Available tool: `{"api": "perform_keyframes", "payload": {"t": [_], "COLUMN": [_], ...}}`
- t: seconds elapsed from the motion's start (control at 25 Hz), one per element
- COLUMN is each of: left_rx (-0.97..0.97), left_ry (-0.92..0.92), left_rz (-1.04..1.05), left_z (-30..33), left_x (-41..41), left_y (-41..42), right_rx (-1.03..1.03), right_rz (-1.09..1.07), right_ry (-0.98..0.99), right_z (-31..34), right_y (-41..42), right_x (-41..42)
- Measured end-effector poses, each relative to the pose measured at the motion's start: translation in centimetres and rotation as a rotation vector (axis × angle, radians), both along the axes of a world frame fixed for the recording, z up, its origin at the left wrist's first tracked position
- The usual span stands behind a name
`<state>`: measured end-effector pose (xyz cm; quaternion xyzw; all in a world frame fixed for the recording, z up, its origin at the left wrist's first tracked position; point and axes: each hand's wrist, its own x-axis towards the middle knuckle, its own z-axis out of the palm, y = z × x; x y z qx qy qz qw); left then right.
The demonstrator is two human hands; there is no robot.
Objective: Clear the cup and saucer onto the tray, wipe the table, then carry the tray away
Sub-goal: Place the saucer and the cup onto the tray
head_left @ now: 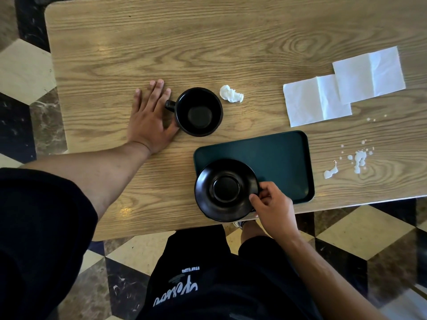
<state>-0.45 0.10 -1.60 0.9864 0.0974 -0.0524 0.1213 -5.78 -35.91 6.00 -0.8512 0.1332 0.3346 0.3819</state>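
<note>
1. Saucer in transit: the right hand pinches its right rim, thumb on top, fingers curled beneath, over the near-left corner of the tray. Part of the saucer overhangs the tray's edge toward the person; whether it is resting or just above the surface cannot be told.

2. Cup stands upright and empty on the bench, well apart from the tray's far-left corner, handle pointing left. The left hand lies flat and open beside it, palm down, thumb at the cup's base, gripping nothing.

3. Clearing appears to be the step in hand, half done: saucer arriving, cup not yet lifted.

4. Next move likely calls for sliding the saucer fully inside the tray's rim and letting go, then closing the left hand round the cup or its handle and bringing it across.

5. Wiping waits: a white spill dots the bench right of the tray, two flat napkins lie beyond it, and a crumpled wad sits just right of the cup.
</note>
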Motion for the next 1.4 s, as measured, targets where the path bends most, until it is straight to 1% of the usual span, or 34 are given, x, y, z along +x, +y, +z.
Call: {"api": "perform_keyframes", "payload": {"t": [0.4, 0.92, 1.4], "left_rx": [-0.008, -0.003, -0.004], "left_ry": [-0.012, 0.003, 0.033], "left_rz": [-0.002, -0.002, 0.0], "left_z": [-0.1, -0.2, 0.4], "left_x": [0.1, 0.1, 0.0], "left_y": [-0.1, 0.0, -0.2], "right_rx": [-0.008, 0.002, -0.031], "right_rz": [-0.075, -0.1, -0.017], "right_ry": [0.011, 0.066, 0.063], "right_z": [0.2, 0.5, 1.0], "right_y": [0.9, 1.4, 0.4], "right_x": [-0.4, -0.3, 0.3]}}
